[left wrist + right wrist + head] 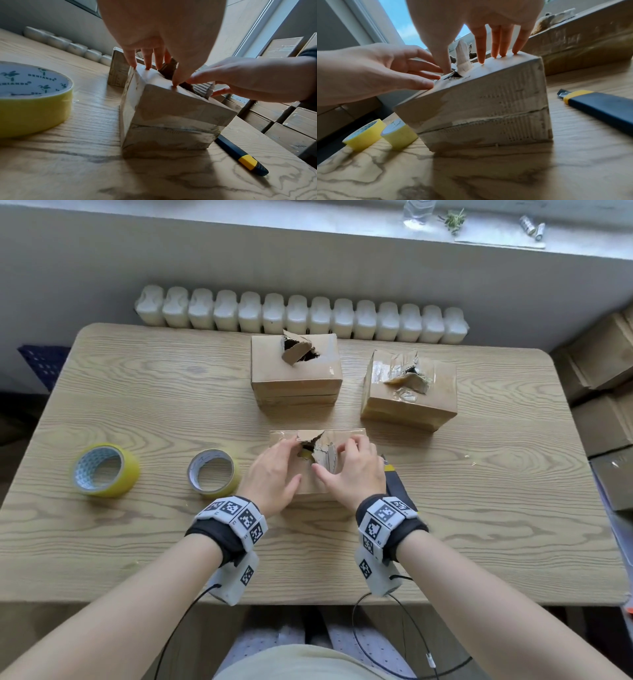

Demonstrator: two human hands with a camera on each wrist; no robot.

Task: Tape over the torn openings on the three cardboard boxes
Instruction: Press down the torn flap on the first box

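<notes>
Three taped cardboard boxes stand on the wooden table (154, 392). The near box (310, 486) has a torn opening (308, 448) with a ragged flap (462, 59) sticking up. My left hand (284, 463) presses straight fingertips (147, 66) on the box top left of the tear, thumb at its near edge. My right hand (342, 463) presses its fingertips (503, 54) on the top right of the tear, thumb beside the flap. Neither hand holds anything. The back box (296, 371) and the right box (409, 392) each show a torn hole on top.
Two yellow tape rolls lie flat left of the near box, one close (214, 472) and one farther left (106, 470). A blue and yellow utility knife (394, 484) lies just right of the box. A white radiator (301, 316) runs behind the table; stacked cartons (603, 392) stand at right.
</notes>
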